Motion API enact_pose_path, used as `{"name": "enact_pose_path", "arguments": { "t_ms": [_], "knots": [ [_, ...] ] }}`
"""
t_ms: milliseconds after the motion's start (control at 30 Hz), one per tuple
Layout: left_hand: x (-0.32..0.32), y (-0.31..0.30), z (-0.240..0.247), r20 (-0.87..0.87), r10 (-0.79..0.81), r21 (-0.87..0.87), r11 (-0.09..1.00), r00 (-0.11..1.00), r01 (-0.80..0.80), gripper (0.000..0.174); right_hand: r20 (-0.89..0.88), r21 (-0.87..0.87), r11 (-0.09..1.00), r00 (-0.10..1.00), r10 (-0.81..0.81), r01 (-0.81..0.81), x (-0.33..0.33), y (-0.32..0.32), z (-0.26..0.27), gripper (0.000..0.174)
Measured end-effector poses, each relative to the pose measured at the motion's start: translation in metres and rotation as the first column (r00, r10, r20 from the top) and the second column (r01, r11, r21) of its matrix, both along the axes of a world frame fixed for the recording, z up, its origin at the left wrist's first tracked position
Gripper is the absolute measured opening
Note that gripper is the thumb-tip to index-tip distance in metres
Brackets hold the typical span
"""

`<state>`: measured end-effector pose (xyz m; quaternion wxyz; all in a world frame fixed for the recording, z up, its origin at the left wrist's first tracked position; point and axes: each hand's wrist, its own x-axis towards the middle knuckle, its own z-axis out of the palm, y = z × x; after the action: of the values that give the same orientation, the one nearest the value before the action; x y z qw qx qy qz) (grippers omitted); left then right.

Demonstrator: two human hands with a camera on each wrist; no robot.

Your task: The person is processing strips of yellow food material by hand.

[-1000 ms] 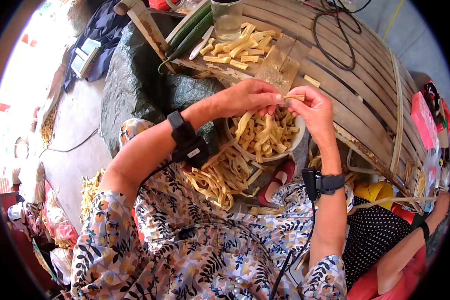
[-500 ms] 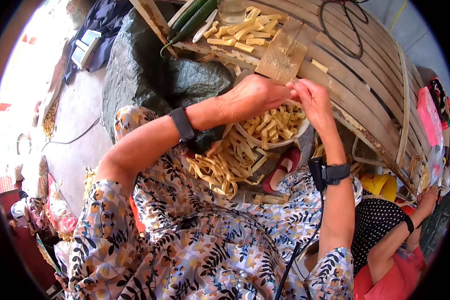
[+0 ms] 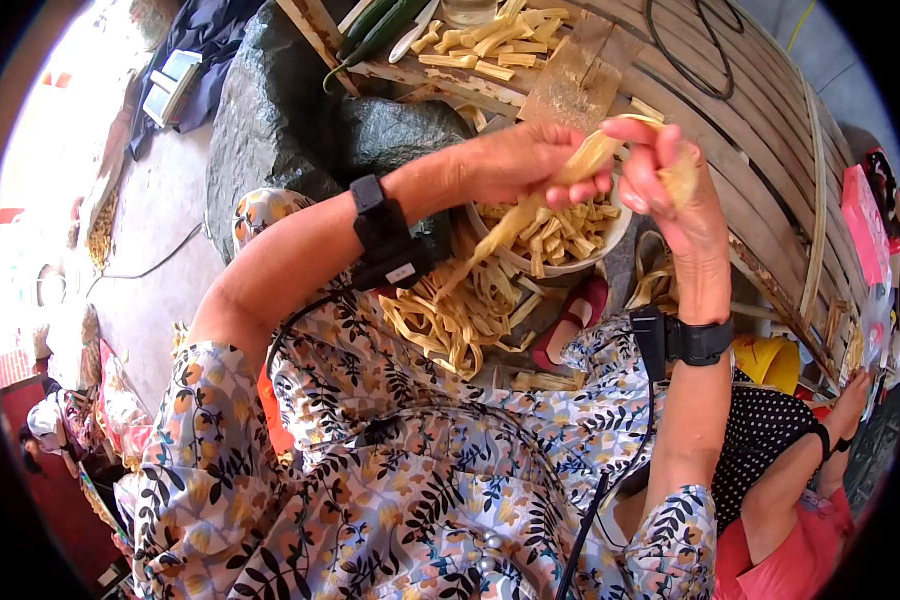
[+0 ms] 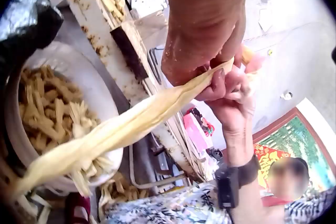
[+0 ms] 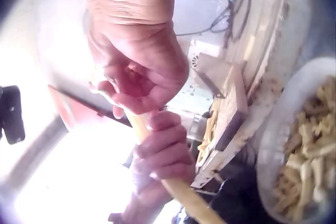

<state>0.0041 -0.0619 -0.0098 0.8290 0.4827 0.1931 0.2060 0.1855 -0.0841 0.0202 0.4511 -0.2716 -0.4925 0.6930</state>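
Observation:
A long, pale-yellow, wrinkled strip [image 4: 121, 124] runs between my hands above a white bowl [image 3: 625, 222]. My left hand [image 3: 520, 165] grips it partway along, and its loose length hangs down toward the bowl. Up and to the right, my right hand [image 3: 685, 210] holds the other end with curled fingers. Some pale-yellow material [image 3: 681, 180] shows against those fingers. Short cut pieces [image 3: 575, 235] of the same stuff fill much of the bowl. In the right wrist view, both hands are close together on the strip.
A slatted wooden table [image 3: 760, 170] bears a small board [image 3: 573, 85], more cut pieces [image 3: 500, 40], green cucumbers [image 3: 380, 28] and a black cable [image 3: 705, 70]. A heap of long strips [image 3: 450, 325] lies below the bowl. Another person's arm [image 3: 795, 465] is at right.
My hands have risen, and the right has turned and shifted right. A short piece showed between the fingertips a second ago; now a long strip stretches between the hands.

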Motion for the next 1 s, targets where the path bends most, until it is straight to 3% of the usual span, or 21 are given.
{"name": "enact_pose_path", "arguments": {
  "t_ms": [67, 133, 200, 233, 267, 300, 333, 367, 433, 467, 567, 600, 700, 800, 900, 1000],
  "knots": [
    [0.007, -0.001, -0.011, 0.132, -0.141, -0.123, 0.980, 0.981, 0.157, 0.026, 0.249, 0.129, 0.987, 0.960, -0.124, 0.094, -0.011, -0.003, -0.001, 0.029],
    [0.005, 0.000, -0.026, 0.181, -0.168, -0.289, 0.933, 0.969, 0.216, 0.030, 0.408, 0.316, 0.937, 0.871, -0.274, 0.147, -0.015, -0.004, -0.010, 0.022],
    [0.006, 0.004, -0.042, 0.194, -0.119, -0.473, 0.858, 0.974, 0.199, 0.043, 0.409, 0.288, 0.946, 0.874, -0.264, 0.150, -0.018, -0.006, -0.018, 0.021],
    [0.007, 0.000, -0.046, 0.275, -0.090, -0.461, 0.861, 0.957, 0.214, 0.051, 0.408, 0.277, 0.949, 0.875, -0.260, 0.153, -0.020, -0.006, -0.018, 0.021],
    [0.006, -0.002, -0.048, 0.252, -0.072, -0.441, 0.879, 0.965, 0.181, 0.051, 0.488, 0.148, 0.988, 0.865, -0.117, 0.050, -0.015, -0.006, -0.014, 0.021],
    [0.005, -0.002, -0.050, 0.228, -0.052, -0.421, 0.895, 0.972, 0.147, 0.052, 0.482, 0.340, 0.939, 0.849, -0.219, 0.049, -0.018, -0.005, -0.018, 0.023],
    [0.005, 0.003, -0.051, 0.378, -0.098, -0.425, 0.865, 0.920, 0.267, 0.041, 0.450, 0.420, 0.903, 0.845, -0.289, 0.086, -0.019, -0.003, -0.022, 0.023],
    [0.006, 0.005, -0.053, 0.247, 0.007, -0.419, 0.903, 0.969, 0.100, 0.036, 0.414, 0.495, 0.860, 0.837, -0.357, 0.123, -0.019, -0.001, -0.026, 0.024],
    [0.009, 0.008, -0.045, -0.005, 0.244, -0.334, 0.914, 0.970, -0.232, 0.027, 0.470, 0.752, 0.646, 0.578, -0.667, 0.133, -0.016, 0.002, -0.034, 0.022],
    [0.010, 0.006, -0.036, -0.168, 0.372, -0.205, 0.893, 0.913, -0.402, 0.018, 0.433, 0.853, 0.514, 0.425, -0.795, 0.091, -0.016, 0.004, -0.035, 0.021],
    [0.007, 0.001, -0.020, -0.212, 0.601, 0.203, 0.798, 0.770, -0.567, 0.018, 0.572, 0.711, 0.671, 0.381, -0.726, 0.211, -0.027, -0.003, -0.031, 0.020],
    [0.005, -0.001, -0.017, -0.212, 0.604, 0.198, 0.796, 0.768, -0.572, 0.018, 0.640, 0.625, 0.743, 0.387, -0.664, 0.240, -0.029, -0.003, -0.029, 0.016],
    [0.003, -0.003, -0.023, -0.172, 0.642, 0.346, 0.750, 0.747, -0.564, 0.019, 0.632, 0.327, 0.896, 0.636, -0.443, 0.299, -0.027, 0.009, -0.043, 0.016],
    [0.001, -0.001, -0.028, -0.175, 0.626, 0.387, 0.754, 0.760, -0.531, 0.020, 0.614, 0.248, 0.954, 0.734, -0.290, 0.169, -0.019, 0.020, -0.057, 0.016],
    [-0.003, -0.003, -0.028, -0.253, 0.569, 0.441, 0.788, 0.783, -0.430, 0.023, 0.663, 0.076, 0.974, 0.719, -0.209, 0.213, -0.023, 0.016, -0.051, 0.012],
    [0.004, -0.010, -0.019, -0.339, 0.629, 0.652, 0.693, 0.700, -0.308, 0.026, 0.677, 0.278, 0.936, 0.648, -0.349, 0.214, -0.023, 0.011, -0.063, 0.009]
  ]
}}
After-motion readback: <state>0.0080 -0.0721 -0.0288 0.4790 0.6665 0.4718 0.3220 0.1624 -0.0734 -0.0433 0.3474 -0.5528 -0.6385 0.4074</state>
